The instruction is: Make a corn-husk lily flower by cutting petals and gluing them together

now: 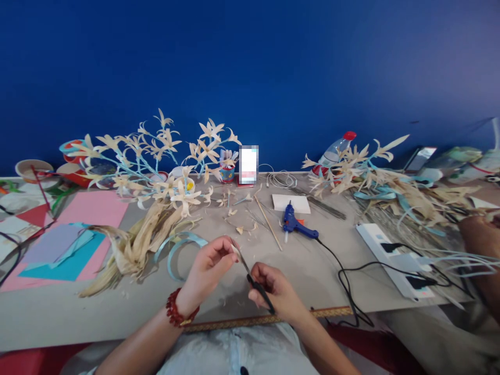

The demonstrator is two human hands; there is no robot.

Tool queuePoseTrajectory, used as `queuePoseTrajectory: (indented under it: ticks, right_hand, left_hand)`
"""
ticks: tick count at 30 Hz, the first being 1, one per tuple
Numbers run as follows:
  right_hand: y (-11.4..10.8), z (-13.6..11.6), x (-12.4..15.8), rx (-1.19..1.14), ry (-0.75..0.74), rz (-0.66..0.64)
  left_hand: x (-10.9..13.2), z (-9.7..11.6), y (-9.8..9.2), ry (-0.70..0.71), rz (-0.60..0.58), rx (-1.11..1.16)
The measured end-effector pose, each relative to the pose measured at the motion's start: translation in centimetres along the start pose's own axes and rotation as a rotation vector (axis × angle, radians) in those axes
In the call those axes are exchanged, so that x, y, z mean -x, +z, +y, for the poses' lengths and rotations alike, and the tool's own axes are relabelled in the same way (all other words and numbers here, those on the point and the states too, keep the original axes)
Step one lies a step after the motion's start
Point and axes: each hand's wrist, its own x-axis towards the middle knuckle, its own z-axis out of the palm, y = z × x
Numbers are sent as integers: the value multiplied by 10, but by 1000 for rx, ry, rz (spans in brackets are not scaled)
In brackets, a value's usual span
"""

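Note:
Near the front middle of the table, my right hand [271, 289] is closed around the black handles of a pair of scissors [258, 288], whose blades point up and left. My left hand [213, 263], with a red bead bracelet on its wrist, pinches a small pale piece [235, 249], perhaps a strip of dried husk, right beside the blades. Whether the blades touch that piece I cannot tell. A light blue ribbon [171, 260] curls on the table left of my left hand. Beyond my hands lie a blue glue gun [291, 221] and a thin wooden stick [269, 224].
Dried husks [136, 247] and coloured paper sheets [105, 213] lie at the left. Pale husk flowers on blue stems [130, 156] stand behind them. A white power strip [385, 260] with black cables sits at the right, near another person's arm [482, 255]. A lit phone [248, 165] stands at the wall.

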Motion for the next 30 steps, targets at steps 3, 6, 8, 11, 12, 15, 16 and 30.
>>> queuePoseTrajectory:
  ticks: [3, 6, 8, 11, 12, 15, 16, 30]
  right_hand:
    - [0, 0, 0, -28, 15, 1]
    - [0, 1, 0, -46, 25, 4]
    - [0, 2, -1, -50, 34, 8]
    - [0, 1, -1, -45, 38, 14]
    - [0, 1, -1, -42, 37, 16]
    - [0, 0, -1, -42, 32, 16]
    - [0, 0, -1, -43, 31, 17]
    - [-12, 4, -4, 74, 20, 144]
  left_hand:
    - [1, 1, 0, -12, -3, -13]
    - [1, 2, -1, -24, -6, -31]
    - [1, 3, -1, -28, -1, -39]
    - [1, 3, -1, -41, 0, -35]
    - [1, 3, -1, -45, -1, -33]
    - [0, 3, -1, -54, -3, -22]
    - [0, 3, -2, -53, -5, -16]
    - [-1, -2, -4, -68, 1, 109]
